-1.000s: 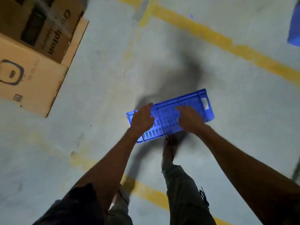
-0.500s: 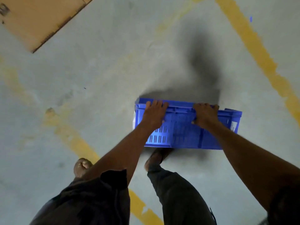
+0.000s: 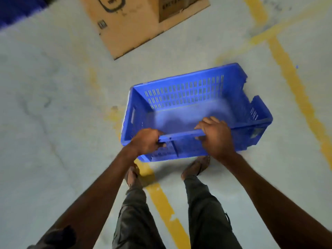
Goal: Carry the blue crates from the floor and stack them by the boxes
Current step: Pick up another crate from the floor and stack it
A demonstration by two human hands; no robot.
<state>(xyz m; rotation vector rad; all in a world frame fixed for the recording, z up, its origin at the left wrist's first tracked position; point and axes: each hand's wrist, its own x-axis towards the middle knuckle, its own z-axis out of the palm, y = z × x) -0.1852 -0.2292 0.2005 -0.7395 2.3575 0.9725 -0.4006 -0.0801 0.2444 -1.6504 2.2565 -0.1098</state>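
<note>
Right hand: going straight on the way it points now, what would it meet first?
Probably the blue crate itself: the right hand grips its near rim, pointing across the open inside toward the slotted far wall. Depth is unclear.

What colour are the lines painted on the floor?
Yellow painted floor lines, worn in places; head view.

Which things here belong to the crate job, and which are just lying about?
Job: blue crate, left hand and right hand gripping its near rim; cardboard boxes.
Not job: yellow floor lines; blurred blue shape, top left, unidentifiable.
</note>
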